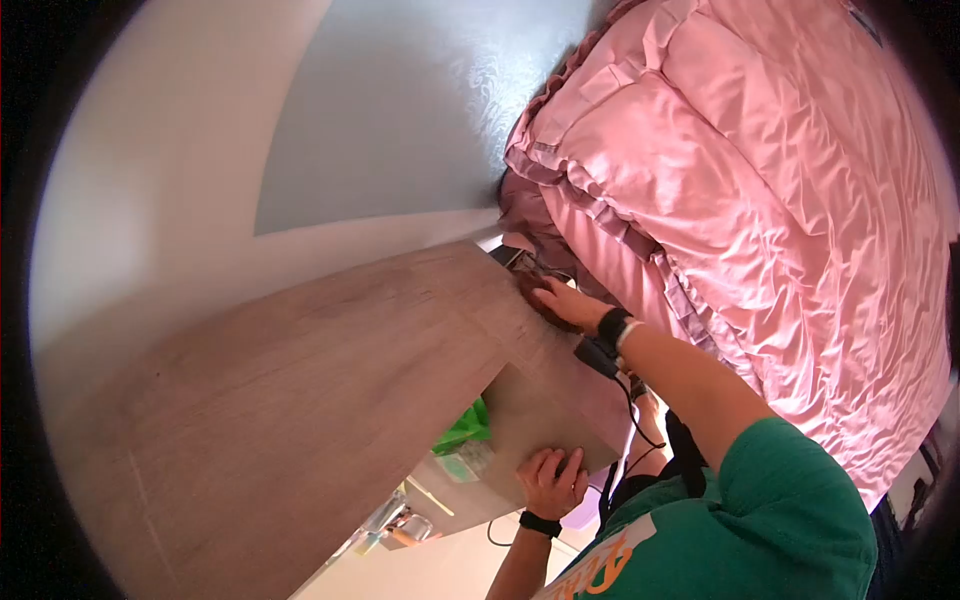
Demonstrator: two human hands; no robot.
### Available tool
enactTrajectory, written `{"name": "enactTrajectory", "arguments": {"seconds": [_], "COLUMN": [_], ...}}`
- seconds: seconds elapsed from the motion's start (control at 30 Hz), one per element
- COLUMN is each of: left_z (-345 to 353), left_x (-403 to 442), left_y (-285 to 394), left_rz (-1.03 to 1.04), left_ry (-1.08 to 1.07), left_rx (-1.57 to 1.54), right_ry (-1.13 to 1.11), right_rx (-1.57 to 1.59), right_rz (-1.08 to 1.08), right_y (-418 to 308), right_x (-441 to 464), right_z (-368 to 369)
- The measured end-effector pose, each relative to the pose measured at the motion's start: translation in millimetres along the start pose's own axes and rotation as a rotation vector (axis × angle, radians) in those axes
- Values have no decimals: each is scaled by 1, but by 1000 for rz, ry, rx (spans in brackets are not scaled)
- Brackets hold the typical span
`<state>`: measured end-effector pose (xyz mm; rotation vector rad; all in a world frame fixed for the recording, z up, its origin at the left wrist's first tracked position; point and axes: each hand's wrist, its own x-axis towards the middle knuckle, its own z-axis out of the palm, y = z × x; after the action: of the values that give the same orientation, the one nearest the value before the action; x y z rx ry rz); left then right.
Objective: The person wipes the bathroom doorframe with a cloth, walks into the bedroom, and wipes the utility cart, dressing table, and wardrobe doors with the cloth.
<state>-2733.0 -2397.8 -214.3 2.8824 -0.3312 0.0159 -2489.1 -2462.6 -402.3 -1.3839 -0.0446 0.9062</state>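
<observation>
My right hand (568, 304) reaches to the far corner of the wooden tabletop, its fingers closed over a dark brown oblong thing (541, 298). The hand covers much of it, so its kind is unclear. Lower down, my left hand (553, 483) has its bent fingers over the edge of a grey-brown panel (555, 420), gripping it. Beside that panel, a bright green bag-like thing (465, 428) shows in the gap next to the tabletop (300, 370). A black plug or adapter (596, 356) with a cable hangs by my right wrist.
A bed with a pink quilt (720, 200) fills the right side. The wall (390, 130), with a grey-blue panel, borders the tabletop's back. Small items (400, 520) lie below the tabletop's front edge. A black cable (632, 415) loops near my body.
</observation>
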Motion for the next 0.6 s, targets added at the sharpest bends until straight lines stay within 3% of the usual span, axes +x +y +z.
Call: {"name": "enactTrajectory", "arguments": {"seconds": [0.1, 0.17, 0.23, 0.3, 0.4, 0.53, 0.6], "left_z": [-2, -3, -3, -3, -2, 0, -2], "left_x": [3, 4, 4, 3, 4, 2, 4], "left_y": [2, 1, 2, 1, 3, 1, 4], "left_rz": [-13, -14, -26, -49, -53, -46, -52], "left_ry": [-14, 4, -12, -55, 34, 13, 14], "left_rx": [-5, -9, -28, -53, -22, -8, -6], "right_ry": [98, -132, -205, -247, -186, -99, -40], "right_rx": [-225, -84, -20, -127, -122, -230, -346], "right_rz": [-169, -364, -608, -710, -783, -377, -283], "right_y": [-12, -91, -130, -179, -173, -88, -40], "right_x": [-11, -24, -4, 7, 64, 91, 81], "right_z": [10, 9, 29, 40, 51, 27, 16]}}
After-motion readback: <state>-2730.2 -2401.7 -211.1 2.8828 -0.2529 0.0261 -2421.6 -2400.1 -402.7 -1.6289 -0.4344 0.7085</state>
